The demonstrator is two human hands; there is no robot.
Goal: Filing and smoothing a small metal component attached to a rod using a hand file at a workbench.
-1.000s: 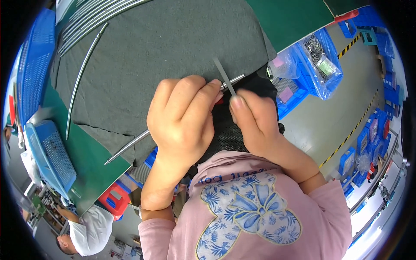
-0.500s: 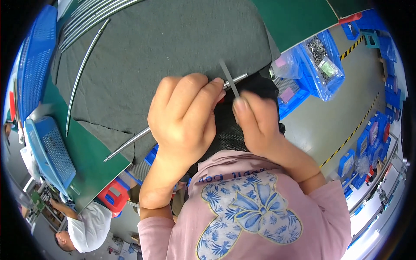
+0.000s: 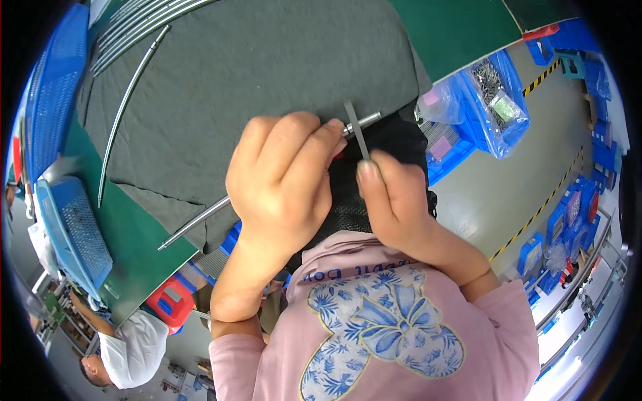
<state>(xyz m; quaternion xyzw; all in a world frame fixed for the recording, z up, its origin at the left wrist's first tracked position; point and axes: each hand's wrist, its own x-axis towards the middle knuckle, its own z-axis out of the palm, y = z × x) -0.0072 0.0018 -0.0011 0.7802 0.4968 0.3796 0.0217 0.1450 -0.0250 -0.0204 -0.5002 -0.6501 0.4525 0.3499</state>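
Observation:
My left hand (image 3: 284, 177) is closed round a thin silver metal rod (image 3: 200, 222), whose long end sticks out past the wrist to the lower left. The rod's short stepped end comes out between the fingertips toward the right. My right hand (image 3: 396, 197) pinches a flat grey file (image 3: 358, 130) between thumb and forefinger. The file lies crosswise over the rod's short end, seemingly touching it, just beyond the left fingertips. A bit of red shows under the left fingers; what it belongs to is hidden. Below both hands lies dark cloth.
A dark grey cloth (image 3: 267, 60) covers much of the green table (image 3: 134, 267). Several silver rods (image 3: 144, 30) lie at the far left, with one single rod (image 3: 124, 110) nearer. Blue baskets (image 3: 77, 234) stand along the left edge. Right of the table are blue bins (image 3: 495, 100) of metal parts. A co-worker (image 3: 134, 347) sits lower left.
The file in my right hand has shifted slightly toward me and stands a little steeper across the rod. My left hand and the rod stay nearly in place.

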